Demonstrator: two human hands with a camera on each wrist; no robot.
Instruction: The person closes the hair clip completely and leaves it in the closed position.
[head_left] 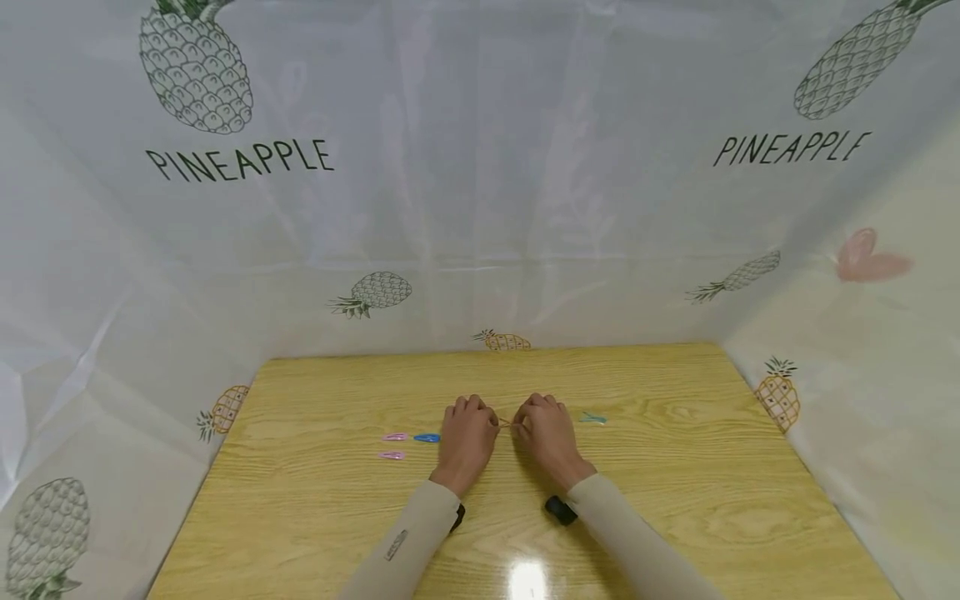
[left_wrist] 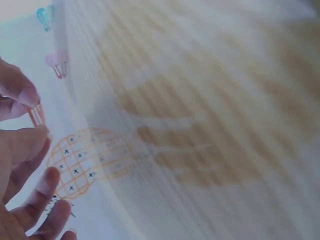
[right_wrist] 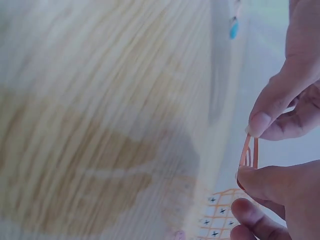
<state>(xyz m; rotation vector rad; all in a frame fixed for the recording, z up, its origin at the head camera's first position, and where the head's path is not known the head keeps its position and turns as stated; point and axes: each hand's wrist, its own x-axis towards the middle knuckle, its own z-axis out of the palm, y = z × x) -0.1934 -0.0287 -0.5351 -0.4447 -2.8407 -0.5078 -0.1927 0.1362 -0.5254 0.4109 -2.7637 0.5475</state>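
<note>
Between the two hands, above the wooden table, is an orange snap hair clip point(head_left: 505, 422). My left hand point(head_left: 468, 435) pinches one end of it between thumb and finger. At the opposite end, my right hand point(head_left: 546, 432) pinches it the same way. In the right wrist view the orange clip point(right_wrist: 256, 150) shows thin strips with a gap between them; the fingertips cover its ends. Just left of the left hand lies a blue hair clip point(head_left: 427, 437). A teal hair clip point(head_left: 593, 417) with spread strips lies right of the right hand.
Two pink hair clips, an upper one point(head_left: 394, 437) and a lower one point(head_left: 391, 455), lie left of the blue clip. The wooden table point(head_left: 300, 517) meets a pineapple-printed sheet point(head_left: 480, 208) at the back and sides. Dark devices, one seen here point(head_left: 561, 510), sit at both wrists.
</note>
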